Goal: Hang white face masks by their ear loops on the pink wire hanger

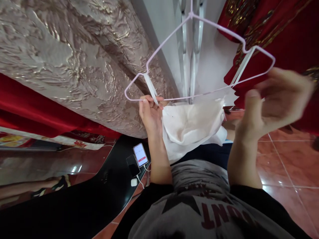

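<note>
A pale pink hanger [216,26] hangs at the upper middle, with a white garment [191,124] below it. Two white straps loop over the hanger's shoulders, the left strap [151,88] and the right strap [243,66]. My left hand [152,111] has its fingers closed round the left strap beside the hanger's lower bar. To the right of the garment, my right hand [276,99] is raised and motion-blurred near the hanger's right end, its fingers apart and nothing visible in them.
Embossed pinkish fabric [74,59] fills the upper left, and red ornate cloth [286,36] the right. Two phones [141,155] [133,165] and a white charger [134,182] lie on a black surface [74,205]. Another person's leg [30,187] shows at lower left.
</note>
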Tool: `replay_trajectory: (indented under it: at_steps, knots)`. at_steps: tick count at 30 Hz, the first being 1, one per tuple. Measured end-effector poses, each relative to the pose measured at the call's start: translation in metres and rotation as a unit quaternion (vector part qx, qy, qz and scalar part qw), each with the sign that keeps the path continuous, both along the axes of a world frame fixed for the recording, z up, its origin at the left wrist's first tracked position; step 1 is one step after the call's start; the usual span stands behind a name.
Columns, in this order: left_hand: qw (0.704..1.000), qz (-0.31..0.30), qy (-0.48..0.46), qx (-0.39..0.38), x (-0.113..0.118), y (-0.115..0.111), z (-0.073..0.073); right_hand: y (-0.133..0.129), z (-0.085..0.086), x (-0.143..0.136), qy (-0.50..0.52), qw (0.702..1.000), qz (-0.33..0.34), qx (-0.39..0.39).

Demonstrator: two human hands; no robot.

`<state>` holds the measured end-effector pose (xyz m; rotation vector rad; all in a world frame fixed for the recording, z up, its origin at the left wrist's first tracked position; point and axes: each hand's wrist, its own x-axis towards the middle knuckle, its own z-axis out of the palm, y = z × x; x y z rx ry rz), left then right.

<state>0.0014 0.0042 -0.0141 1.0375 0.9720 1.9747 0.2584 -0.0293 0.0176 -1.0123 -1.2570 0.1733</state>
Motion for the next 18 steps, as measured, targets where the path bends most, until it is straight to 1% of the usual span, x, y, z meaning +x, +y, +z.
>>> replay_trajectory:
  at_steps: [2,3,4,5,6,8,10,11,12,14,16,18]
  knots:
    - [1.0,0.022,0.016,0.012,0.002,0.0,-0.001,-0.006,-0.019,-0.013,-0.022,0.997,0.069,-0.036]
    - [0.999,0.028,0.022,0.014,0.002,0.0,-0.002,-0.007,-0.026,-0.018,-0.031,0.991,0.108,-0.072]
    - [0.999,0.03,0.023,0.01,0.001,0.0,-0.004,-0.007,-0.031,-0.023,-0.042,0.982,0.144,-0.115]
    - [0.999,0.028,0.021,0.003,0.001,0.0,-0.005,-0.006,-0.035,-0.026,-0.047,0.975,0.163,-0.141]
    - [1.0,0.024,0.015,-0.005,0.0,-0.001,-0.007,-0.004,-0.037,-0.028,-0.047,0.974,0.163,-0.148]
    - [1.0,0.0,0.007,-0.022,-0.004,-0.005,-0.01,0.001,-0.039,-0.028,-0.038,0.98,0.141,-0.132]
    - [0.998,-0.046,0.026,-0.039,-0.009,-0.013,-0.01,0.007,-0.038,-0.027,-0.031,0.985,0.125,-0.116]
    - [0.995,-0.071,0.048,-0.049,-0.013,-0.018,-0.008,0.009,-0.037,-0.028,-0.025,0.986,0.119,-0.111]
    - [0.991,-0.094,0.073,-0.057,-0.017,-0.023,-0.003,0.01,-0.037,-0.028,-0.016,0.988,0.114,-0.107]
    - [0.985,-0.13,0.101,-0.057,-0.028,-0.033,0.01,0.012,-0.037,-0.03,0.001,0.989,0.107,-0.099]
    - [0.985,-0.159,0.065,-0.025,-0.04,-0.039,0.028,0.012,-0.036,-0.033,0.007,0.99,0.107,-0.094]
    - [0.986,-0.163,0.009,0.019,-0.052,-0.038,0.045,0.011,-0.036,-0.034,0.001,0.988,0.117,-0.099]
